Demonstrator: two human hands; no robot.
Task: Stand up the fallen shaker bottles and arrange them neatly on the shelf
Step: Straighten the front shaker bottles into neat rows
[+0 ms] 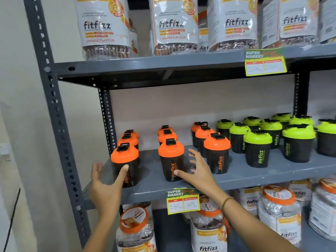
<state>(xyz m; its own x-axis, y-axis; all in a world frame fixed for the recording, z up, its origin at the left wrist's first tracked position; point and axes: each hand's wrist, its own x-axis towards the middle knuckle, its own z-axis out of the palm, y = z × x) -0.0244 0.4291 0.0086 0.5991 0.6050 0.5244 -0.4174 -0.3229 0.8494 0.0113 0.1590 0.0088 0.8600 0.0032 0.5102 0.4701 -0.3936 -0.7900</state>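
Left hand (103,186) perhaps touching shaker (125,164).

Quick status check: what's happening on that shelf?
Left hand open around front-left shaker. Right hand open beside middle shaker. All bottles upright. Nothing in the way.

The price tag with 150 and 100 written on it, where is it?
The price tag hangs on the front edge of the middle shelf, just below the right hand and the middle front orange-lidded shaker.
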